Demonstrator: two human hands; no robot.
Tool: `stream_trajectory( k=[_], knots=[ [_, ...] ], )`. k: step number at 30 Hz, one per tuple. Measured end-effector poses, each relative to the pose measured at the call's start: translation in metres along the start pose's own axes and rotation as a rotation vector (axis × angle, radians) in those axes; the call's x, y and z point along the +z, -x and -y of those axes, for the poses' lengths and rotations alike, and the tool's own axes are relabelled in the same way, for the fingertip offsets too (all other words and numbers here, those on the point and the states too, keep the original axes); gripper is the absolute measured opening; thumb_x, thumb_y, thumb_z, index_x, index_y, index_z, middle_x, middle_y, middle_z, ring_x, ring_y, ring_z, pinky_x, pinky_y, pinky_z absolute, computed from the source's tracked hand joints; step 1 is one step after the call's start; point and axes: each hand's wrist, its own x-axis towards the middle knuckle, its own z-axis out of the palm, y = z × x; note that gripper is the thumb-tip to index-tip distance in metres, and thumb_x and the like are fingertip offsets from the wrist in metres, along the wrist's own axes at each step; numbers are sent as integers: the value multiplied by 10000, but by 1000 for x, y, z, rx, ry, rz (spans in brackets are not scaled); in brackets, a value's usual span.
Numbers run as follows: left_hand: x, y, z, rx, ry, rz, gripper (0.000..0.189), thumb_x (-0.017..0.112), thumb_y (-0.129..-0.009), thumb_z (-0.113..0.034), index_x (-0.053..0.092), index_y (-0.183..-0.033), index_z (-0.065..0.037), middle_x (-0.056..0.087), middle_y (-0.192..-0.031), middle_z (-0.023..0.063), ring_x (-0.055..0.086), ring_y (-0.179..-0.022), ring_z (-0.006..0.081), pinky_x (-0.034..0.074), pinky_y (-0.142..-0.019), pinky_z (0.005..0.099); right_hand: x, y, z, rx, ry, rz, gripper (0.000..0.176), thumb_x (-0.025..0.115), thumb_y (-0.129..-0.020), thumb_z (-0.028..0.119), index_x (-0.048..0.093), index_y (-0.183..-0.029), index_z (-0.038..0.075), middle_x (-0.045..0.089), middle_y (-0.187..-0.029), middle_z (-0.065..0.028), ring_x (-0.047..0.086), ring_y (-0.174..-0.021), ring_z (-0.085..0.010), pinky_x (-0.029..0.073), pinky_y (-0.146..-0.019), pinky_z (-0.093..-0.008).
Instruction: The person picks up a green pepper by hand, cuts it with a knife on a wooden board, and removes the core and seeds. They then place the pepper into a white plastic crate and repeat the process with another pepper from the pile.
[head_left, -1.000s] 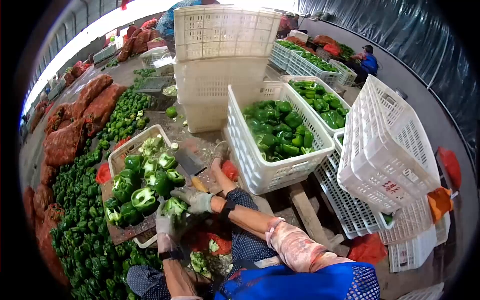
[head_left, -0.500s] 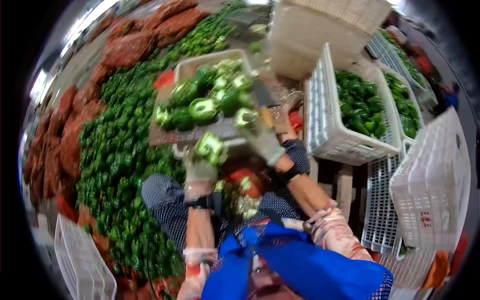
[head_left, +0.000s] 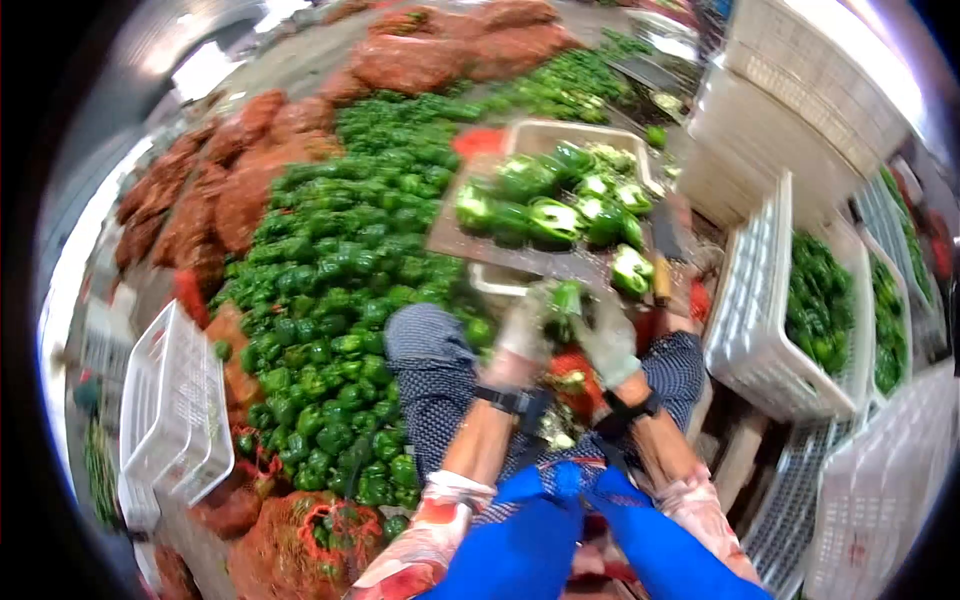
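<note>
Between my two hands, just off the near edge of the board, is a green bell pepper (head_left: pixel 566 298). My left hand (head_left: pixel 522 335), in a pale glove, is closed around its left side. On its other side my right hand (head_left: pixel 608 335), also gloved, has curled fingers pressed against it; motion blurs the fingertips. A knife (head_left: pixel 661 278) with a yellow-orange handle lies at the right of the cutting board (head_left: pixel 560 264). Whole and cut-open peppers (head_left: pixel 553 220) sit on the board, and a cut pepper (head_left: pixel 631 270) rests at its near right corner.
A white tub (head_left: pixel 582 130) stands behind the peppers on the board. Loose green peppers (head_left: pixel 330 350) cover the floor to my left, with red mesh sacks (head_left: pixel 250 195) beyond. White crates (head_left: pixel 775 385) stand at right, some holding peppers. Another white crate (head_left: pixel 175 410) is at far left.
The view has turned left, shifting everything rightward. My right hand has come from beside the knife to the pepper at my left hand. The knife stays on the board.
</note>
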Motion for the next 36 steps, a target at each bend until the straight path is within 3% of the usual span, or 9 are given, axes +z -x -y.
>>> stream_trajectory(
  k=[9, 12, 14, 18, 20, 25, 27, 31, 36],
  knots=[
    [5, 19, 10, 1, -54, 374, 621, 692, -885, -442, 484, -1346, -82, 542, -1331, 37, 529, -1168, 144, 465, -941, 307, -19, -8, 9, -244, 166, 185, 514, 644, -802, 107, 516, -1300, 82, 587, -1159, -200, 596, -953, -401, 488, -821, -477],
    [-9, 23, 3, 813, -1075, 375, 608, 756, -823, -231, 489, -1340, -56, 567, -1260, 61, 535, -1173, 175, 457, -972, 310, -30, -4, 15, -217, 177, 137, 511, 638, -813, 105, 519, -1310, 84, 588, -1156, -197, 600, -955, -373, 481, -828, -462],
    [5, 28, -2, 273, -329, 322, 613, 720, -809, -124, 469, -1362, -42, 557, -1299, 90, 542, -1187, 192, 439, -1020, 310, -30, 2, 15, -278, 22, 1, 362, 638, -864, 132, 597, -1210, 34, 643, -1022, -184, 627, -884, -332, 501, -780, -429],
    [28, 30, -17, 190, -318, 273, 490, 587, -935, -80, 435, -1400, -52, 546, -1331, 74, 541, -1191, 191, 432, -1025, 280, -28, 15, 14, 660, -1230, 351, 331, 606, -968, 204, 578, -1212, -17, 656, -967, -12, 618, -766, -114, 478, -664, -221],
    [30, 33, -21, 0, 9, 298, 497, 579, -933, -83, 430, -1406, -51, 509, -1384, 83, 515, -1234, 195, 415, -1048, 288, -29, 17, 14, 636, -1406, 371, 351, 639, -942, 195, 570, -1223, -3, 653, -972, -20, 625, -796, -129, 493, -690, -231],
    [6, 27, -19, 318, -733, 488, 523, 553, -936, -113, 404, -1432, -41, 447, -1445, 111, 471, -1292, 205, 397, -1065, 311, -20, 23, 15, 101, -320, 178, 452, 743, -807, 142, 577, -1207, 13, 617, -1051, -121, 618, -932, -225, 516, -810, -341],
    [-1, 19, -21, 1105, -1145, 577, 551, 485, -901, -29, 393, -1444, -42, 412, -1482, 129, 463, -1304, 210, 394, -1064, 320, -21, 24, 14, -42, -227, 184, 452, 740, -804, 141, 578, -1207, 16, 588, -1110, -127, 604, -966, -217, 502, -822, -328],
    [29, 47, -29, 167, -601, 288, 489, 560, -907, -57, 476, -1387, -95, 471, -1376, 112, 493, -1204, 188, 417, -1003, 300, -41, 17, 33, 687, -1294, 410, 451, 632, -872, 46, 526, -1307, -5, 634, -986, -27, 581, -725, -79, 478, -622, -207],
    [43, 46, -30, 258, -673, 274, 464, 558, -924, -74, 483, -1382, -98, 511, -1252, 79, 505, -1125, 183, 408, -1002, 293, -38, 22, 34, 657, -1340, 435, 410, 610, -894, 49, 512, -1291, 15, 574, -904, 20, 550, -688, -62, 462, -591, -195]
  ],
)
